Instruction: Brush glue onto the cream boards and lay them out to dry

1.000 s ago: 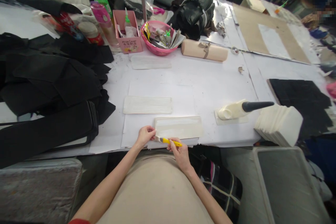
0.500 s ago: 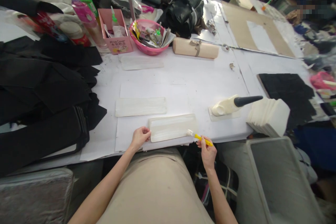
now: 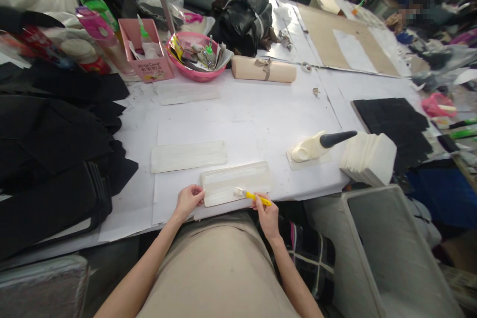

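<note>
Right hand [image 3: 267, 212] grasps yellow brush [image 3: 260, 198], left hand [image 3: 189, 201] pinches pale panel [image 3: 223, 186] at left edge; slack left fingers could let strokes skew it.

Below centre, the yellow-handled paintbrush [image 3: 253, 196] hides a small patch of the cream rectangular panel [image 3: 231, 183]. The left edge crops the heap of flat black pieces [image 3: 55, 134]; the bottom edge, the grey plastic bin [image 3: 402, 243].
</note>
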The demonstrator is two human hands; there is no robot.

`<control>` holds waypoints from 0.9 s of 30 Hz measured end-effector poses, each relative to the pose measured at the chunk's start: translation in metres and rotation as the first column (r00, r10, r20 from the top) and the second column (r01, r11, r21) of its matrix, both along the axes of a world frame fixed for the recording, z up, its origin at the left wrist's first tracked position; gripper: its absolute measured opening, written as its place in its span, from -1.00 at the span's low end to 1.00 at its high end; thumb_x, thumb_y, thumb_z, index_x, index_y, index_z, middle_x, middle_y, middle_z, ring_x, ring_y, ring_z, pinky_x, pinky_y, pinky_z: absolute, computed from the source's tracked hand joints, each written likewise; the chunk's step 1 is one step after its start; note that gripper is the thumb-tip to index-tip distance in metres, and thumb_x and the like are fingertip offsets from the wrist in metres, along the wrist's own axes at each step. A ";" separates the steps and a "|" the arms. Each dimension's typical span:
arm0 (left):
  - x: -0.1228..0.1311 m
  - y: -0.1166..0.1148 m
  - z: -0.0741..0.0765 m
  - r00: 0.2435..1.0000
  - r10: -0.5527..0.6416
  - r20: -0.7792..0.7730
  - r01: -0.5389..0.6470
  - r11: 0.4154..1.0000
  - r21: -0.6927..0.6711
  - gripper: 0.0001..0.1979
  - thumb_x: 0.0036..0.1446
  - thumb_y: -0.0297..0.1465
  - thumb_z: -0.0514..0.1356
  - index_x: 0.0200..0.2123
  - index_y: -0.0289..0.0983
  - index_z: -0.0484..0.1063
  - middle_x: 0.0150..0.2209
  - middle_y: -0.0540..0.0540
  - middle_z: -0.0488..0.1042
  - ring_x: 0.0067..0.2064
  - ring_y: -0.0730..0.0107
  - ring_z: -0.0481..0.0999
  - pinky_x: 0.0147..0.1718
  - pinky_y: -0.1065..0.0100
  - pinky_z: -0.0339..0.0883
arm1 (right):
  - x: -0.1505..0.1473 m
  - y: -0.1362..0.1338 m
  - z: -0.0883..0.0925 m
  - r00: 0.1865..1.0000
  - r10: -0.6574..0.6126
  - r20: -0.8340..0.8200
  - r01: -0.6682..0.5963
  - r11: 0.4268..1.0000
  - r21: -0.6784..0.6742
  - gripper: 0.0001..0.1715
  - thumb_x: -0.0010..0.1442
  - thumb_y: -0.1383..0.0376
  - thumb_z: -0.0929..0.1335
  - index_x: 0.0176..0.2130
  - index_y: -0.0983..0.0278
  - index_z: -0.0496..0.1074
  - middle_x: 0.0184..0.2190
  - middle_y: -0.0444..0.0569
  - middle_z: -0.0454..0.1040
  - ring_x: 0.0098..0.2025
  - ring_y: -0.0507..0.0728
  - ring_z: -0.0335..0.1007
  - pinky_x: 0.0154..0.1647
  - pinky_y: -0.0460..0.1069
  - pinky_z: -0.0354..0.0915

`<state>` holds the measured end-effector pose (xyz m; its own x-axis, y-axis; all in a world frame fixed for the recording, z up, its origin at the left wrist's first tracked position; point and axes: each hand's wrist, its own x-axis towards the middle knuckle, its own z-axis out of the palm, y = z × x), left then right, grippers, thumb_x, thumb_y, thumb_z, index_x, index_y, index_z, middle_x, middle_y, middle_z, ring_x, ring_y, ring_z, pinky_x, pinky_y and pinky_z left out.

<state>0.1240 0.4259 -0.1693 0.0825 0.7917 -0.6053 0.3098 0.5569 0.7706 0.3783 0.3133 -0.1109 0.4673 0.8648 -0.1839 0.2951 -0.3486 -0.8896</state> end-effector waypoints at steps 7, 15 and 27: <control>-0.003 -0.003 -0.009 1.000 -0.016 -0.012 0.016 1.000 0.020 -0.75 -0.18 -0.21 0.26 -0.51 -0.27 0.39 -0.68 0.01 0.45 -0.62 0.37 0.44 -0.62 0.40 0.34 | 0.057 -0.005 0.014 0.912 -0.213 0.350 0.175 0.975 0.137 -0.60 0.29 0.07 0.27 -0.11 0.31 0.48 -0.28 0.08 0.55 -0.29 0.18 0.52 -0.17 0.06 0.41; -0.003 -0.003 -0.008 1.000 0.006 0.004 -0.006 1.000 -0.008 -0.73 -0.19 -0.18 0.28 -0.51 -0.27 0.39 -0.68 0.01 0.45 -0.62 0.39 0.43 -0.62 0.42 0.31 | -0.024 0.024 0.011 0.982 0.159 -0.101 -0.152 0.985 0.075 -0.70 0.29 0.13 0.29 -0.13 0.27 0.48 -0.35 -0.02 0.55 -0.35 0.12 0.52 -0.29 -0.03 0.41; -0.003 -0.003 -0.003 1.000 -0.010 0.000 0.010 0.999 -0.038 -0.55 -0.27 -0.01 0.32 -0.50 -0.29 0.41 -0.66 -0.02 0.47 -0.60 0.35 0.44 -0.59 0.37 0.34 | 0.215 0.052 0.021 0.780 -0.312 0.542 0.239 0.950 0.203 -0.48 0.25 -0.03 0.22 -0.13 0.32 0.48 -0.27 0.11 0.55 -0.33 0.18 0.50 -0.24 0.07 0.39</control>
